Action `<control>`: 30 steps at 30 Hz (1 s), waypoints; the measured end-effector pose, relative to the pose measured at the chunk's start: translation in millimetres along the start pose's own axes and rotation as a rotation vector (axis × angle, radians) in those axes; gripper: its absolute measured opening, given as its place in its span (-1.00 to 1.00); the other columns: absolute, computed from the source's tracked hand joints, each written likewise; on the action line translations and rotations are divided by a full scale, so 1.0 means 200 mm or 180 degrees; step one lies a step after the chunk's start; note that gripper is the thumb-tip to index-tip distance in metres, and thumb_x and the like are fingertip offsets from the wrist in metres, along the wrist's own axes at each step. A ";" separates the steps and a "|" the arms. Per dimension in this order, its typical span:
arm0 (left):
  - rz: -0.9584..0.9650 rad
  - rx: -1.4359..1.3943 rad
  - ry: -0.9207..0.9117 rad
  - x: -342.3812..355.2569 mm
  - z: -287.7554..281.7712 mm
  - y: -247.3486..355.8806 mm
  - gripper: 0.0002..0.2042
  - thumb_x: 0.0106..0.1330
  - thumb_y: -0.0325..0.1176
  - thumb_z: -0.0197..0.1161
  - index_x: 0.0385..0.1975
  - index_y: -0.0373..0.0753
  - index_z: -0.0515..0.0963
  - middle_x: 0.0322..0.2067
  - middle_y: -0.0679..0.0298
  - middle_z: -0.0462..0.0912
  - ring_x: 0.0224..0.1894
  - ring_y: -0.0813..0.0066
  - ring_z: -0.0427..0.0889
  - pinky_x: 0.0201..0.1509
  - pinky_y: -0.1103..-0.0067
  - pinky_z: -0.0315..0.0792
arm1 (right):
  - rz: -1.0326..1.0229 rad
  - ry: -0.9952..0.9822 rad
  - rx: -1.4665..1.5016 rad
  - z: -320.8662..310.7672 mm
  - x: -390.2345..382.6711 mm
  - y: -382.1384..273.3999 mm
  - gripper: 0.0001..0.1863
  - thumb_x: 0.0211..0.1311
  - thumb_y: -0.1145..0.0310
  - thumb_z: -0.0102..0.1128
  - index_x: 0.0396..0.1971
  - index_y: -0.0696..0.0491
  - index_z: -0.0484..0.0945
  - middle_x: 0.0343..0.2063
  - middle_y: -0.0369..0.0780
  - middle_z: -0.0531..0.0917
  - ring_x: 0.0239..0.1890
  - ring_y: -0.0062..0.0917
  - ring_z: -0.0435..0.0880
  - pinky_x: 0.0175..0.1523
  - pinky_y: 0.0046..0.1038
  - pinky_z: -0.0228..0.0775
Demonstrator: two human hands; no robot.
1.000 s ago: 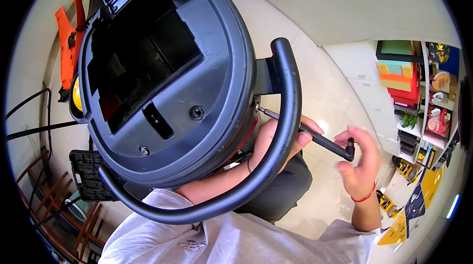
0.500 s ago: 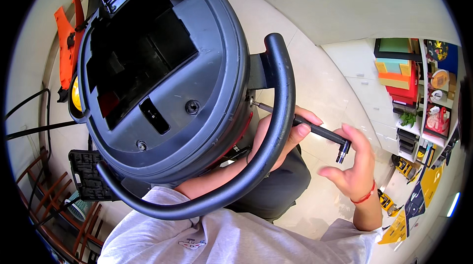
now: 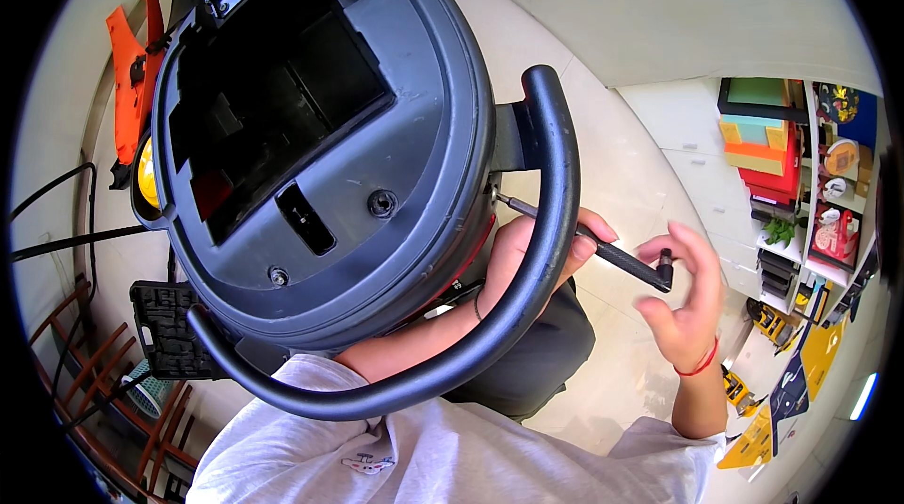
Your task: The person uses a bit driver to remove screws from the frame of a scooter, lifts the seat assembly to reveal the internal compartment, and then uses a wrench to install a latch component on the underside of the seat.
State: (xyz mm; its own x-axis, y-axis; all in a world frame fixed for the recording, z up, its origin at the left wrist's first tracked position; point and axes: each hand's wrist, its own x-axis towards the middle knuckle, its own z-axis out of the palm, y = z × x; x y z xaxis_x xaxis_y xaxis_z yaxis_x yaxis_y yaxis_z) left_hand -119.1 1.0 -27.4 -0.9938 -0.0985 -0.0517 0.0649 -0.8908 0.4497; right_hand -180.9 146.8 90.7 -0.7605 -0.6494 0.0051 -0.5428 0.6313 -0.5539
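Observation:
A thin driver with a black knurled handle and a bent end (image 3: pixel 617 260) reaches past the curved black handlebar (image 3: pixel 563 184). Its steel tip meets a fastener on the side of the grey, rounded machine (image 3: pixel 424 142), below the bar's bracket. My left hand (image 3: pixel 507 255), partly hidden behind the bar, has thumb and fingers closed round the driver. Close to the bent end, my right hand (image 3: pixel 689 311) is open, its thumb and fingers apart around that end without gripping it.
An open black tool case (image 3: pixel 165 339) lies left of the machine, near brown wooden chairs (image 3: pixel 104 391). Orange panels (image 3: pixel 127 80) lean at the far left. White cabinets (image 3: pixel 692 142) and shelves with boxes (image 3: pixel 777 151) stand to the right, with yellow tools (image 3: pixel 772 323) lower down.
The driver has turned, so its bent end points up instead of down. My right hand has shifted slightly around that end. The machine appears a little further right.

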 end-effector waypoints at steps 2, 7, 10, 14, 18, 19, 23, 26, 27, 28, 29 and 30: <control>0.0067 0.0167 0.0014 0.00 0.00 0.01 -0.85 0.30 -0.40 0.16 -0.26 -0.36 0.53 -0.37 0.33 0.56 -0.34 0.71 0.44 -0.27 0.72 0.30 | -0.0729 -0.0077 -0.1285 -0.02 0.01 0.02 -0.71 0.19 0.23 0.13 -0.30 0.18 0.47 -0.56 -0.14 0.58 -0.56 -0.36 0.56 -0.42 -0.43 0.34; 0.0000 0.0619 -0.0008 0.01 0.01 0.03 -0.81 0.31 -0.32 0.16 -0.26 -0.34 0.53 -0.41 0.38 0.53 -0.43 0.76 0.37 -0.37 0.76 0.24 | 0.1087 -0.0124 0.1456 0.04 -0.06 -0.06 -0.68 0.26 0.23 0.07 -0.50 0.21 0.43 -0.78 -0.20 0.46 -0.75 -0.48 0.44 -0.60 -0.50 0.26; 0.0248 0.0537 0.0016 0.02 0.01 -0.03 -0.78 0.32 -0.27 0.16 -0.28 -0.34 0.53 -0.45 0.39 0.51 -0.48 0.77 0.31 -0.43 0.76 0.20 | 0.0954 0.0177 0.1586 0.08 -0.07 -0.09 -0.66 0.24 0.17 0.11 -0.40 0.22 0.44 -0.69 -0.19 0.50 -0.63 -0.47 0.51 -0.51 -0.54 0.33; 0.0132 0.0159 -0.0039 0.02 -0.01 -0.01 -0.72 0.31 -0.17 0.15 -0.30 -0.32 0.52 -0.44 0.39 0.52 -0.48 0.74 0.36 -0.42 0.75 0.28 | -0.0328 0.0183 -0.0289 0.02 -0.05 -0.06 -0.56 0.12 0.10 0.21 -0.20 0.18 0.46 -0.40 -0.13 0.58 -0.36 -0.44 0.58 -0.36 -0.56 0.38; 0.0088 0.0111 0.0127 0.02 0.01 -0.02 -0.70 0.30 -0.14 0.16 -0.31 -0.31 0.52 -0.45 0.39 0.52 -0.49 0.75 0.36 -0.46 0.75 0.28 | -0.1812 0.0179 -0.1961 0.00 0.00 0.00 -0.51 0.10 0.08 0.22 -0.15 0.19 0.46 -0.36 -0.16 0.60 -0.47 -0.44 0.55 -0.46 -0.53 0.34; 0.0076 0.0077 0.0150 0.02 0.01 -0.03 -0.70 0.30 -0.13 0.16 -0.32 -0.31 0.52 -0.45 0.39 0.52 -0.49 0.75 0.35 -0.47 0.75 0.28 | -0.1828 0.0235 -0.1959 0.00 -0.01 0.02 -0.52 0.12 0.08 0.20 -0.14 0.19 0.46 -0.37 -0.16 0.59 -0.51 -0.44 0.54 -0.49 -0.53 0.32; 0.0037 0.0086 0.0106 0.02 -0.01 -0.05 -0.74 0.30 -0.19 0.16 -0.33 -0.31 0.53 -0.45 0.39 0.53 -0.50 0.76 0.37 -0.46 0.75 0.31 | -0.1923 0.0205 -0.1730 0.02 -0.01 0.05 -0.60 0.22 0.14 0.11 -0.17 0.19 0.47 -0.50 -0.17 0.56 -0.65 -0.51 0.49 -0.61 -0.57 0.23; 0.0187 0.0021 0.0130 0.02 0.01 -0.05 -0.82 0.31 -0.31 0.14 -0.34 -0.31 0.53 -0.45 0.39 0.53 -0.53 0.78 0.35 -0.48 0.76 0.28 | -0.0184 0.0340 -0.0282 0.04 -0.01 -0.01 -0.66 0.33 0.19 -0.05 -0.22 0.20 0.47 -0.70 -0.22 0.47 -0.78 -0.62 0.38 -0.68 -0.61 0.14; 0.0242 -0.0072 0.0158 0.02 0.02 -0.01 -0.85 0.30 -0.35 0.13 -0.34 -0.31 0.54 -0.46 0.39 0.53 -0.54 0.79 0.34 -0.50 0.77 0.26 | 0.0675 0.0397 0.0396 0.06 0.02 -0.08 -0.66 0.37 0.20 -0.11 -0.24 0.21 0.47 -0.77 -0.25 0.43 -0.82 -0.66 0.34 -0.70 -0.63 0.10; 0.0258 -0.0208 0.0156 0.02 0.02 0.00 -0.88 0.30 -0.40 0.13 -0.34 -0.31 0.54 -0.46 0.39 0.54 -0.55 0.80 0.33 -0.52 0.78 0.24 | 0.2333 0.0487 0.2495 0.05 0.10 -0.15 -0.60 0.42 0.19 -0.29 -0.22 0.23 0.43 -0.88 -0.32 0.32 -0.90 -0.74 0.20 -0.74 -0.66 0.00; 0.0246 -0.0367 0.0143 0.02 0.01 -0.01 -0.90 0.29 -0.44 0.11 -0.35 -0.31 0.54 -0.44 0.38 0.54 -0.56 0.81 0.32 -0.53 0.78 0.23 | 0.2383 0.0267 0.3131 0.05 0.11 -0.14 -0.57 0.42 0.16 -0.32 -0.20 0.24 0.42 -0.88 -0.33 0.32 -0.91 -0.74 0.16 -0.75 -0.65 -0.02; 0.0261 -0.0520 0.0144 0.02 -0.02 -0.02 -0.92 0.28 -0.48 0.10 -0.36 -0.31 0.53 -0.42 0.37 0.55 -0.56 0.81 0.31 -0.55 0.79 0.22 | 0.2403 0.0009 0.3766 0.05 0.11 -0.10 -0.54 0.43 0.12 -0.35 -0.18 0.24 0.40 -0.88 -0.35 0.31 -0.92 -0.74 0.13 -0.76 -0.65 -0.05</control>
State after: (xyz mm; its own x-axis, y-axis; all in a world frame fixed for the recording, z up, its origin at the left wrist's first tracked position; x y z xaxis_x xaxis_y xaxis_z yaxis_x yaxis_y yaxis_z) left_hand -123.2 2.2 -33.5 -0.9797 -0.1902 -0.0627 0.1629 -0.9389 0.3033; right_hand -182.6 115.7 94.1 -0.7318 -0.3164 -0.6036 0.6084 0.0957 -0.7878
